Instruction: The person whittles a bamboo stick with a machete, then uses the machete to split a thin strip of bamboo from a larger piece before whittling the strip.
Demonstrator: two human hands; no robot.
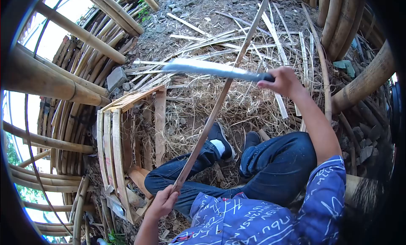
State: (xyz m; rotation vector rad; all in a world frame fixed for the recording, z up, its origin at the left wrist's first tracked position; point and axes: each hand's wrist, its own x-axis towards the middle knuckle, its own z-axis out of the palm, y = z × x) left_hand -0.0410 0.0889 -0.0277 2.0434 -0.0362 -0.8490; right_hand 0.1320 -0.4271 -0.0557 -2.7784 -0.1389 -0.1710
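My right hand (282,81) is wrapped round the dark handle of a long machete (207,69), whose blade points left and crosses a long bamboo strip (220,100). Whether blade and strip touch, I cannot tell. The strip slants from the lower left up to the top of the view. Near its lower end, my left hand (164,201) grips it, close to my bent leg in jeans.
A wooden crate (112,148) stands at the left, beside a grey block (116,79). Thin split strips (207,45) and curled shavings (253,103) cover the ground ahead. Thick bamboo poles (80,32) frame both sides.
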